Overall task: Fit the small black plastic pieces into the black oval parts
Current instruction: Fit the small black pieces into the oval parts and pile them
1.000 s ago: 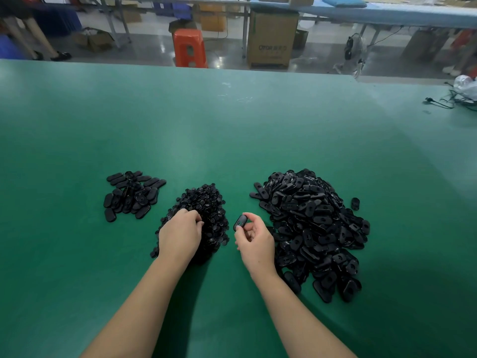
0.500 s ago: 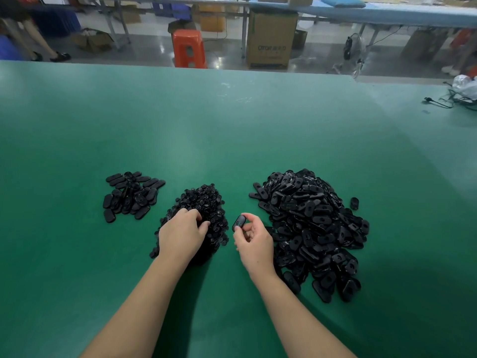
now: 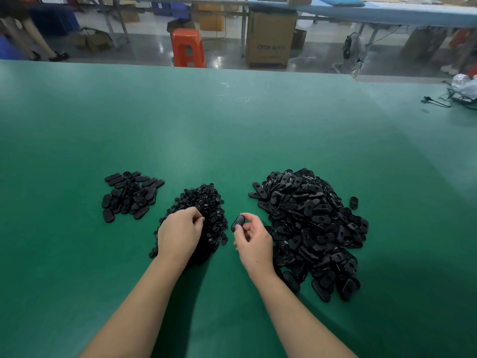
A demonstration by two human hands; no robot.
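On the green table (image 3: 232, 130) a heap of small black round pieces (image 3: 209, 200) lies in the middle. A big heap of black oval parts (image 3: 315, 228) lies to its right. My left hand (image 3: 180, 233) rests on the small-piece heap, knuckles up, and its curled fingertips pinch a small piece at the heap's surface. My right hand (image 3: 254, 241) sits between the two heaps and pinches one black oval part (image 3: 237, 223) between thumb and fingers, just above the table.
A smaller group of oval parts (image 3: 129, 196) lies at the left. One stray oval part (image 3: 354, 202) sits right of the big heap. Cables and a plastic bag (image 3: 462, 91) lie at the table's far right. Beyond the far edge stand an orange stool (image 3: 188, 47) and a cardboard box (image 3: 269, 40).
My left hand's fingers have closed together on the small-piece heap. My right hand has barely moved and still holds the oval part.
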